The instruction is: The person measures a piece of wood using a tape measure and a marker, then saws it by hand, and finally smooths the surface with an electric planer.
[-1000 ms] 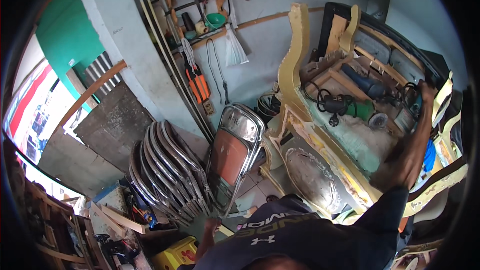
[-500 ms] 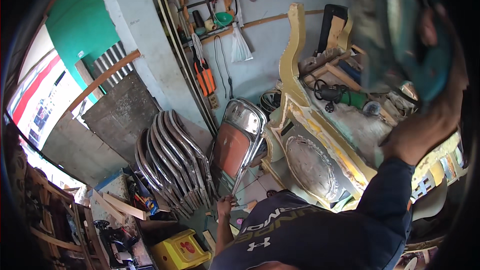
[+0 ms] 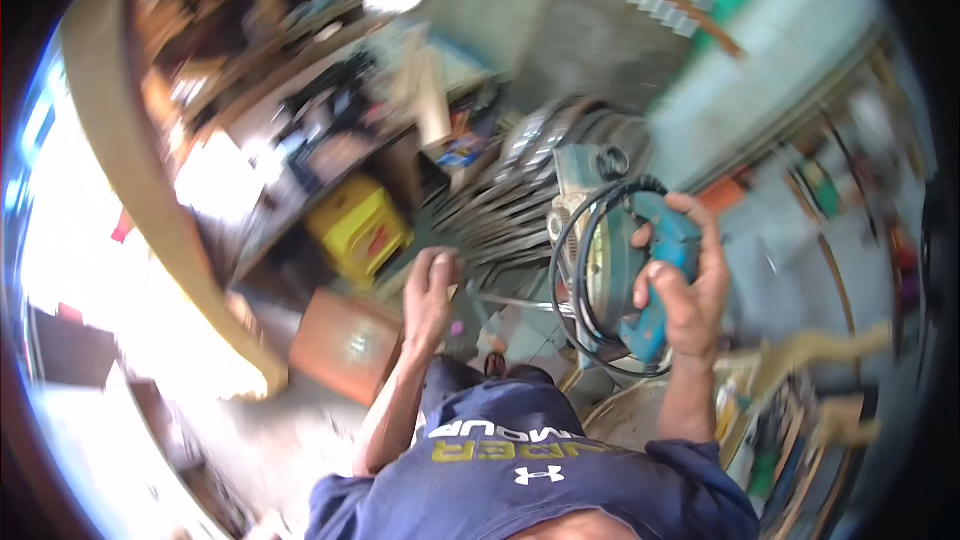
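My right hand [image 3: 690, 275] grips the handle of a teal electric power tool [image 3: 655, 240], apparently a planer, with a black cord [image 3: 565, 275] looped around it. It is held up in front of me, right of centre. My left hand [image 3: 432, 280] is in the middle, left of the tool, with its fingers curled; I cannot make out what, if anything, is inside them. Behind the hands are stacked metal folding chairs [image 3: 520, 170].
A yellow plastic object [image 3: 350, 225] and an orange-brown box [image 3: 340, 340] are at left. A cluttered bench [image 3: 300, 170] stands beyond, near a curved pale yellow frame [image 3: 220, 320]. A carved yellow furniture frame [image 3: 830, 350] is at lower right. Much is blurred.
The view has swung round sharply to the left. The teal tool, lifted off the furniture pile by my right hand, has come down into the middle right in front of me.
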Demonstrator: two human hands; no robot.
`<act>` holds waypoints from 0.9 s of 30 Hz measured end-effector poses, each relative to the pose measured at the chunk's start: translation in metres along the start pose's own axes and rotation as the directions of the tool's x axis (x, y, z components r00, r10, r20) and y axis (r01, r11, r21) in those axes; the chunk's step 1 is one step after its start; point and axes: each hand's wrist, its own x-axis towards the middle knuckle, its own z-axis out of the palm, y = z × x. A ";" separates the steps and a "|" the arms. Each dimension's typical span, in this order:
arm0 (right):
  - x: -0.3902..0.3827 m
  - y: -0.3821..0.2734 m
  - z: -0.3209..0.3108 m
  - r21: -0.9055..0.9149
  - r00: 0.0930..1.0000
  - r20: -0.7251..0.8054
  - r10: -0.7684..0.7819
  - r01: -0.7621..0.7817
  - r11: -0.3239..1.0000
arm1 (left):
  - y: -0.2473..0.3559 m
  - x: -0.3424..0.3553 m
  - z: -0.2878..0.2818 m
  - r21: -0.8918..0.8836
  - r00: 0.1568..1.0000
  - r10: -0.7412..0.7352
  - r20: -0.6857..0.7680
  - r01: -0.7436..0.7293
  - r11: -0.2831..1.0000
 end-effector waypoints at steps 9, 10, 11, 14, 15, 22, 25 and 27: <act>0.000 0.192 0.131 0.022 0.835 0.484 0.262 -0.311 0.950 | -0.039 -0.112 -0.020 0.061 0.874 -0.336 -0.352 0.380 0.923; -0.013 0.199 0.143 0.018 0.813 0.507 0.288 -0.344 0.939 | -0.047 -0.125 -0.029 0.055 0.852 -0.360 -0.380 0.409 0.911; -0.024 0.202 0.159 0.025 0.803 0.508 0.312 -0.376 0.926 | -0.059 -0.137 -0.039 0.020 0.849 -0.328 -0.415 0.369 0.929; -0.046 0.236 0.191 0.032 0.785 0.551 0.282 -0.357 0.933 | -0.085 -0.148 -0.058 -0.053 0.813 -0.293 -0.504 0.309 0.950; -0.053 0.242 0.200 0.022 0.762 0.574 0.301 -0.381 0.924 | -0.088 -0.151 -0.068 -0.042 0.796 -0.360 -0.487 0.391 0.920; -0.081 0.277 0.249 -0.159 0.552 0.756 0.352 -0.367 0.917 | -0.103 -0.196 -0.164 -0.311 0.604 -0.263 -0.752 0.027 0.950; -0.077 0.275 0.261 -0.268 0.335 0.891 0.306 -0.156 0.951 | -0.098 -0.213 -0.258 0.098 0.522 -0.020 -0.853 0.197 0.975; -0.071 0.267 0.273 -0.215 0.168 0.961 0.221 -0.052 0.975 | -0.092 -0.210 -0.322 0.354 0.464 0.184 -0.867 0.312 0.882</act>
